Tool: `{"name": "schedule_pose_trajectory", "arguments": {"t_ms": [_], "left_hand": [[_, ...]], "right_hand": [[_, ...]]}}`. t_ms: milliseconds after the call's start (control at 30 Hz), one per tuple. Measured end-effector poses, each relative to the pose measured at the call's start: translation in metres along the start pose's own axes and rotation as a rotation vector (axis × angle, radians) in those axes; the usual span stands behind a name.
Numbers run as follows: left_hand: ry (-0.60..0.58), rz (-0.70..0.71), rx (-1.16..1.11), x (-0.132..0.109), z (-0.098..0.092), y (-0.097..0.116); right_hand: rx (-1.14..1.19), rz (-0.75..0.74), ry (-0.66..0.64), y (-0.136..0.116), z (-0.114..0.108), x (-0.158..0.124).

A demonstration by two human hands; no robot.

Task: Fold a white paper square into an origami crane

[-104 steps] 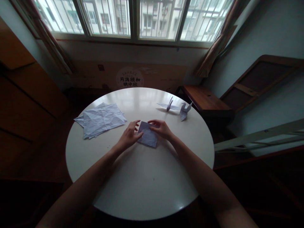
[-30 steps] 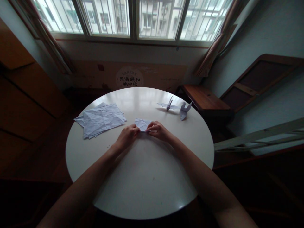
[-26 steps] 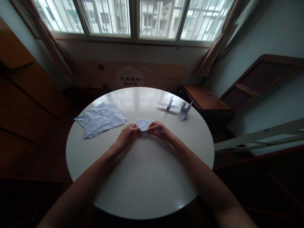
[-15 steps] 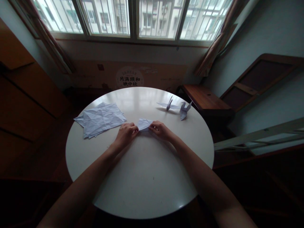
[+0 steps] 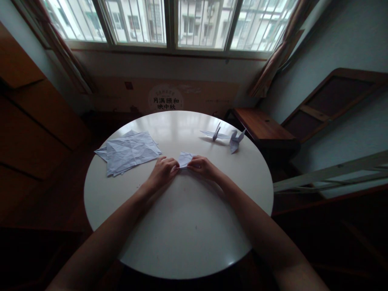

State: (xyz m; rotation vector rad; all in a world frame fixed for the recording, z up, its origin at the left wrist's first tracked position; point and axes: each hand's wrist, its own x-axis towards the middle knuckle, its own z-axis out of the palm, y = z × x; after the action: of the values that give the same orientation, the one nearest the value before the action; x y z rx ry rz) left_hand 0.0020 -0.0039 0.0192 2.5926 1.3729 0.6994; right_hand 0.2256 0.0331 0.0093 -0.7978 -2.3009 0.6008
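Observation:
A small folded piece of pale paper sits at the middle of the round white table, held up off the surface. My left hand pinches its left edge with curled fingers. My right hand pinches its right edge the same way. Both hands almost touch, and most of the paper's lower part is hidden behind my fingers.
A loose stack of creased paper sheets lies at the table's left. Two folded paper cranes stand at the far right. A wooden bench and a leaning wooden frame are to the right, below the barred window.
The paper lay flat as a larger square 3.5 s ago; it is now folded smaller and raised between both pinching hands. Over the last second my hands have drawn closer together.

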Motion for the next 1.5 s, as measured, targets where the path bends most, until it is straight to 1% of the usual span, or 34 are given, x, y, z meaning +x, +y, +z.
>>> {"name": "schedule_pose_trajectory", "arguments": {"t_ms": [167,400,500,633,800,933,1200,1333,1500], "left_hand": [[0.0,-0.025,-0.086,0.0,0.002,-0.002],[-0.012,0.04,-0.106,0.001,0.005,0.0],[-0.017,0.047,-0.103,0.001,0.005,0.001],[-0.007,0.026,-0.094,0.0,0.004,0.003],[-0.023,0.026,-0.044,0.0,0.005,0.006],[-0.017,0.04,-0.027,-0.001,0.004,0.006],[-0.037,0.022,0.013,0.0,0.001,0.007],[-0.033,0.013,0.015,0.0,0.001,0.006],[-0.026,0.039,0.039,0.0,0.003,0.004]], "right_hand": [[-0.013,0.032,0.004,0.0,-0.003,-0.001],[0.073,0.05,-0.028,-0.003,0.001,-0.002],[0.086,0.03,-0.032,-0.002,0.003,-0.002],[0.086,0.045,-0.02,-0.002,0.003,-0.001],[0.063,0.026,-0.034,-0.004,0.003,0.0],[0.059,0.022,-0.044,-0.005,0.003,0.0],[0.058,0.011,-0.06,-0.009,0.002,0.0],[0.042,0.015,-0.042,-0.01,0.003,0.0],[-0.002,0.032,-0.033,-0.006,0.007,-0.002]]}}
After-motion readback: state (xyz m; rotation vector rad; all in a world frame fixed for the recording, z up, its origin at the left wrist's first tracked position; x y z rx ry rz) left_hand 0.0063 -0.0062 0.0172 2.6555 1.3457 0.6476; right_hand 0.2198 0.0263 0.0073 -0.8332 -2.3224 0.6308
